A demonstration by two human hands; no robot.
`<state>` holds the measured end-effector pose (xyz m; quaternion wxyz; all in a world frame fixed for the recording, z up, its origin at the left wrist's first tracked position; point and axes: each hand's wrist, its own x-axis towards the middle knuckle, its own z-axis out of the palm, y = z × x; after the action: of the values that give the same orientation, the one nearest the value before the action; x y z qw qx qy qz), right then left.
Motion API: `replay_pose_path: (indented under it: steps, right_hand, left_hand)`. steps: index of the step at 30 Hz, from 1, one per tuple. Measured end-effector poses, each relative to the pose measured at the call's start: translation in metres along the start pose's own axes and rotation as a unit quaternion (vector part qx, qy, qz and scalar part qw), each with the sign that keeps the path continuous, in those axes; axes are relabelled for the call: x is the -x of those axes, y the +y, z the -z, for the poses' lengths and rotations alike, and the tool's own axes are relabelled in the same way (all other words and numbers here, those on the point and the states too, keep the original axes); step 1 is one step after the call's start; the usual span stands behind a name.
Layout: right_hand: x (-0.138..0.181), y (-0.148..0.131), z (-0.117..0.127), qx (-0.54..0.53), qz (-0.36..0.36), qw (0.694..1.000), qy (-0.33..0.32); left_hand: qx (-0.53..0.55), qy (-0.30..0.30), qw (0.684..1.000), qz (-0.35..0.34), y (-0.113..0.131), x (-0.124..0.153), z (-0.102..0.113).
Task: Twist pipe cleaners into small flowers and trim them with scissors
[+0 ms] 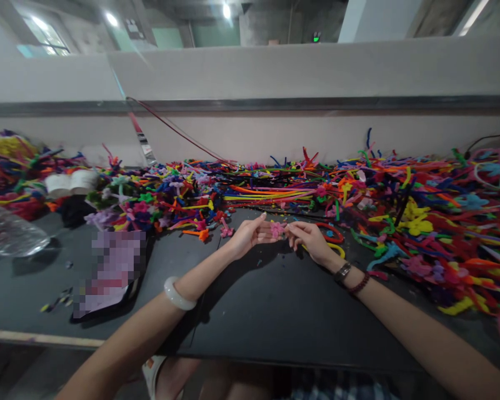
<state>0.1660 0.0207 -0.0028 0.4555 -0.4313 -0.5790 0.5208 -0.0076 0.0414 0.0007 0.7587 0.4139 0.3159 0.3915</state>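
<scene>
A small pink pipe-cleaner flower (pixel 277 229) is in front of me at the middle of the table, between my two hands. My left hand (pixel 253 236) is turned palm up, its fingers stretched out and the thumb raised apart from them; the flower lies against its fingertips. From the other side, my right hand (pixel 310 241) pinches the flower's edge between thumb and fingers. Just beyond the right hand, a red pipe-cleaner loop (pixel 336 233) and a yellow pipe cleaner (pixel 338 250) lie on the table.
Heaped pipe cleaners (pixel 437 233) and finished flowers (pixel 139 208) line the back and right of the black table (pixel 250 322). Straight pipe cleaners (pixel 266 197) lie in a bundle ahead. At left are a phone-like object with a blurred screen (pixel 110 272) and a clear plastic container (pixel 16 230).
</scene>
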Motion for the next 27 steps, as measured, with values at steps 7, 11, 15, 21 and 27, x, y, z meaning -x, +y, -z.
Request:
replay_pose_path:
  steps: [7,11,15,21,27]
  right_hand:
    - [0.002,-0.002,-0.001,0.059,0.005,0.998,-0.005]
    - [0.003,-0.003,-0.001,0.085,0.017,0.996,-0.013]
    - [0.004,-0.002,0.000,0.099,0.024,0.995,-0.024]
    - [0.011,-0.001,-0.008,0.193,0.122,0.974,-0.003]
    - [0.016,0.000,-0.013,0.331,0.264,0.905,0.045]
  left_hand:
    - [-0.078,-0.041,0.995,-0.039,-0.006,0.002,0.001]
    - [-0.151,-0.059,0.986,-0.044,-0.007,0.003,0.000]
    - [-0.173,-0.055,0.982,-0.047,-0.007,0.003,-0.002]
    - [-0.133,-0.067,0.988,-0.048,-0.009,0.002,0.000]
    - [-0.112,-0.068,0.990,-0.047,-0.011,0.003,0.000]
